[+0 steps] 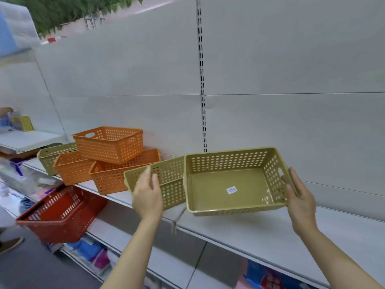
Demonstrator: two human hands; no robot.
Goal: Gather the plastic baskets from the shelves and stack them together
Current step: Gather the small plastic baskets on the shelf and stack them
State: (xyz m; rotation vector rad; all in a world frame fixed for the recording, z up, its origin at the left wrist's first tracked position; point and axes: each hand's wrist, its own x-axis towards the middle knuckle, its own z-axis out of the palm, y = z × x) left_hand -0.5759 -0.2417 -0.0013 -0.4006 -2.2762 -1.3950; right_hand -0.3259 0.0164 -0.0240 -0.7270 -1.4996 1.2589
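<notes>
My right hand (298,192) grips the right end of a tan perforated basket (220,184), which is tilted toward me just above the white shelf (260,228); a white sticker lies on its floor. To its left a second tan basket (168,178) stands on the shelf. My left hand (148,192) is in front of that basket's near-left corner with fingers fairly straight; whether it touches is unclear. Further left, three orange baskets (110,144) sit piled loosely, with another tan basket (50,157) behind them.
A red shopping basket (60,213) hangs or sits below the shelf at left. Lower shelves hold packaged goods (93,253). The grey back panel (270,80) rises behind the shelf, with a slotted upright at the middle.
</notes>
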